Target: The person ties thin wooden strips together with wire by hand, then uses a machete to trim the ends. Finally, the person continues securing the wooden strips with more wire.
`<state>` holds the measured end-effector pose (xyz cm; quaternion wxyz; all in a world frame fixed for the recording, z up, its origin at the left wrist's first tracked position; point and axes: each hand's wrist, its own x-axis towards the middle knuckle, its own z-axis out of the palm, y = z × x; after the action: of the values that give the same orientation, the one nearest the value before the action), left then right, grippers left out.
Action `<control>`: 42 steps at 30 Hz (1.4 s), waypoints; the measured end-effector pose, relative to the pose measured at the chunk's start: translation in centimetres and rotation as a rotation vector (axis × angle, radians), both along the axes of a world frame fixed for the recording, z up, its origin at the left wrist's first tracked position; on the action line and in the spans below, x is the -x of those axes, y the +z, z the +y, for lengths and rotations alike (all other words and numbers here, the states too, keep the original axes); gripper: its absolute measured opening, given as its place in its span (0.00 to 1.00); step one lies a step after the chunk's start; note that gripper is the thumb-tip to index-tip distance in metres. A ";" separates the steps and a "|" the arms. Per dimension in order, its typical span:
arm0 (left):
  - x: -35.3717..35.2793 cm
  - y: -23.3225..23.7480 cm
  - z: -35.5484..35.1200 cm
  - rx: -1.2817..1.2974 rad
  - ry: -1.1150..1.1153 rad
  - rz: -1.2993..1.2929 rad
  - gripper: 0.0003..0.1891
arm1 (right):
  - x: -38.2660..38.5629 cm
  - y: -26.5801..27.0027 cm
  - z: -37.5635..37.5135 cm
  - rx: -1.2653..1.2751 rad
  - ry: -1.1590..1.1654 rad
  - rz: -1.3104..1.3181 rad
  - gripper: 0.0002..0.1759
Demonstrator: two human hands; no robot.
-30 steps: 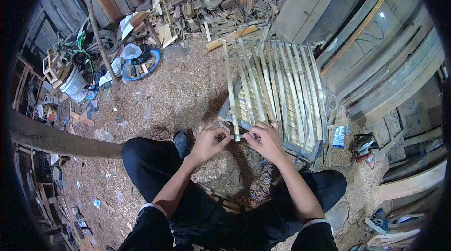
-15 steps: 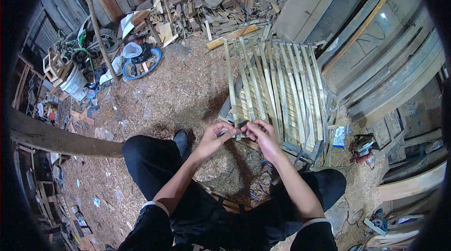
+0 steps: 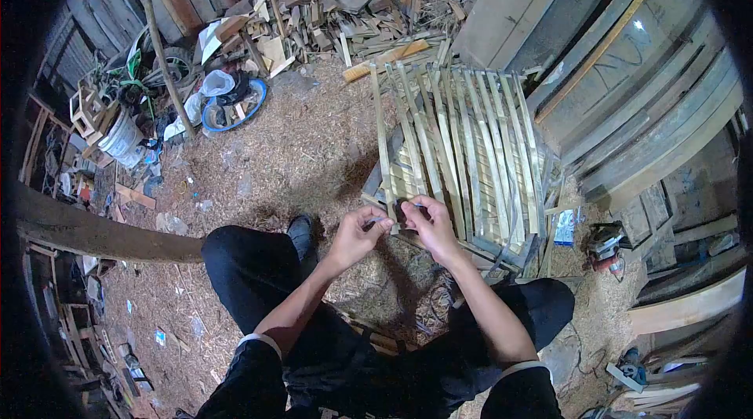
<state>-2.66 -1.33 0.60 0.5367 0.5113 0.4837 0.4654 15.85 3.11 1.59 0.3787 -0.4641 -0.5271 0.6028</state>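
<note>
My left hand (image 3: 358, 237) is closed in a pinch at the near end of the leftmost wooden slat (image 3: 383, 141). Facing it across a narrow gap, my right hand (image 3: 432, 229) has thumb and forefinger pressed together beside the same slat end. Whatever sits between the fingers of either hand is too small to make out. Beyond them, several long pale slats (image 3: 474, 145) lie side by side over a layer of crosswise strips on a low stand.
A wooden beam (image 3: 110, 229) juts in from the left. Scrap wood (image 3: 329, 19) is heaped at the back near a blue basin (image 3: 252, 109). Boards (image 3: 659, 105) lean at right, with a red power tool (image 3: 605, 250) on the sawdust floor (image 3: 271, 160).
My hands have come slightly apart, the fingertips no longer meeting in the middle. The right-hand fingers have shifted their pinch. The slats lie as before.
</note>
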 end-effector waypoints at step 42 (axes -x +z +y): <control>-0.6 -2.2 0.7 -0.047 0.073 0.025 0.08 | 0.0 -0.5 -1.2 -0.153 0.112 -0.083 0.11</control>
<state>-2.05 -0.62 -1.57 0.5008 0.5116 0.4978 0.4895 15.85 1.92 1.09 0.3565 -0.4284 -0.6118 0.5613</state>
